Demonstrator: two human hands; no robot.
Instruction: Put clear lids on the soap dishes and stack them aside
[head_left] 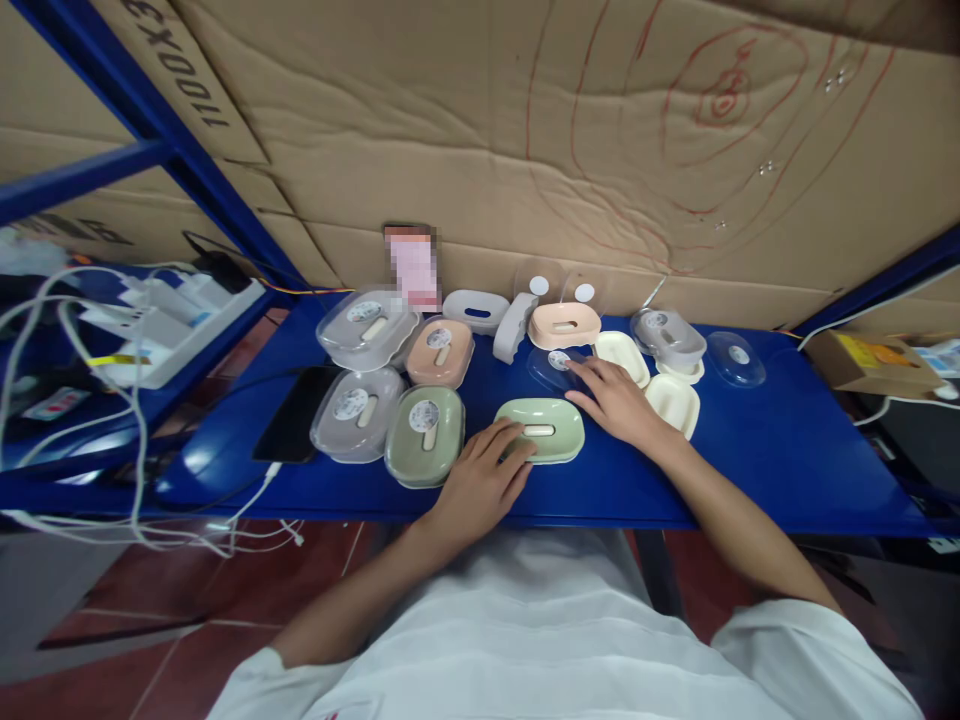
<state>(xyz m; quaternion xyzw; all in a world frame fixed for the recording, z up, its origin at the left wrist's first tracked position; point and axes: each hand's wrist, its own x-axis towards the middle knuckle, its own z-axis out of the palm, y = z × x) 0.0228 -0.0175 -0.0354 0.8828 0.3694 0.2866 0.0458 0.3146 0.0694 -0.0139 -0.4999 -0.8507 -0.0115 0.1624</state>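
A light green soap dish (571, 425) with a pale oval insert in its middle lies near the front edge of the blue shelf. My left hand (484, 475) holds its left end, fingers over the rim and thumb toward the front. Just behind the dish is a clear plastic lid (541, 368) with a round white label. My right hand (616, 400) reaches over from the right, fingers apart, its fingertips at the lid's right side. To the left of my left hand sits a lidded green soap dish (420, 450).
Lidded grey (349, 425) and peach soap dishes (439, 365) stand left. Behind are an open peach dish (555, 335) and grey parts (476, 312). Cream trays (671, 403) and another clear lid (739, 365) lie right. A black phone (296, 415) and white cables (135, 430) occupy the left side.
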